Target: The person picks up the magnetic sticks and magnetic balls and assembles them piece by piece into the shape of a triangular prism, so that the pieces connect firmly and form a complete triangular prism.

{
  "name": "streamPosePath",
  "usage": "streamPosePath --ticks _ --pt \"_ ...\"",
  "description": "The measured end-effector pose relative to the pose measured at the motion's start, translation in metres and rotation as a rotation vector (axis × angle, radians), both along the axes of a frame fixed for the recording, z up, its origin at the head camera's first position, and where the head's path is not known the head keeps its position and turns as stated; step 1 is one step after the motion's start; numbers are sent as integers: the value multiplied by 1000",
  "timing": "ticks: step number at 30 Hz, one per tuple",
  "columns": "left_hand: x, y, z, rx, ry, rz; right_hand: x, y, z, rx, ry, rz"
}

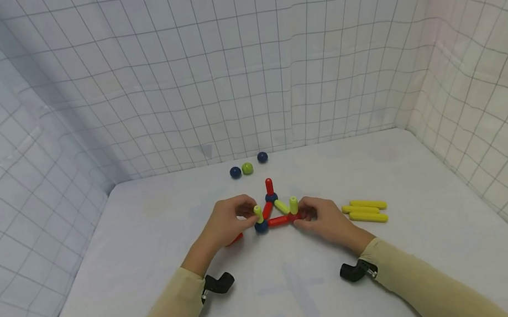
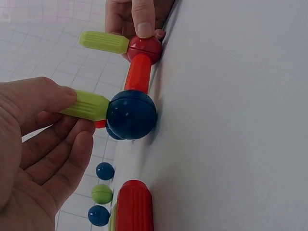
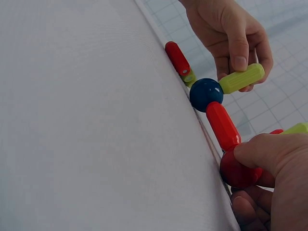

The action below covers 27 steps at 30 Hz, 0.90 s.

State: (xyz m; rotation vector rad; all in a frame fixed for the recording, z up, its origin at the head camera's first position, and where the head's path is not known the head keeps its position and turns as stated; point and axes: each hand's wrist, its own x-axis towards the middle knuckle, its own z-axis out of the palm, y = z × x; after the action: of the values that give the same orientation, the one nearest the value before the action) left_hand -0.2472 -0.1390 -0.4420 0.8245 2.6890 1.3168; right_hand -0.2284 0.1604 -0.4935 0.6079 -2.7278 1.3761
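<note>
A triangle of magnetic rods and balls lies on the table between the hands. My left hand [image 1: 230,222] pinches an upright lime rod [image 2: 89,106] that stands on the near-left blue ball [image 2: 131,114]. With thumb and fingers, my right hand [image 1: 325,219] grips the red ball [image 3: 238,171] at the near-right corner. Another lime rod [image 1: 294,205] rises from that red ball. A red rod [image 3: 223,126] joins these two balls. Toward the back, a slanted red rod [image 1: 268,210] and a slanted lime rod [image 1: 282,207] meet at a blue ball [image 1: 271,198] topped by an upright red rod [image 1: 269,185].
Three yellow rods [image 1: 368,212] lie right of the right hand. At the back are two dark blue balls, one left [image 1: 235,173] and one right [image 1: 262,157], with a green ball [image 1: 248,168] between. A loose red rod [image 2: 134,207] lies beside a lime one, under the left hand.
</note>
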Motion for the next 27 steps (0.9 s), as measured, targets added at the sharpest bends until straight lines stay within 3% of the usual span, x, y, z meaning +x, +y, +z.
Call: streamPosePath --ticks 27 --pt "2 2 5 -34 -24 19 0 -1 3 13 -19 -2"
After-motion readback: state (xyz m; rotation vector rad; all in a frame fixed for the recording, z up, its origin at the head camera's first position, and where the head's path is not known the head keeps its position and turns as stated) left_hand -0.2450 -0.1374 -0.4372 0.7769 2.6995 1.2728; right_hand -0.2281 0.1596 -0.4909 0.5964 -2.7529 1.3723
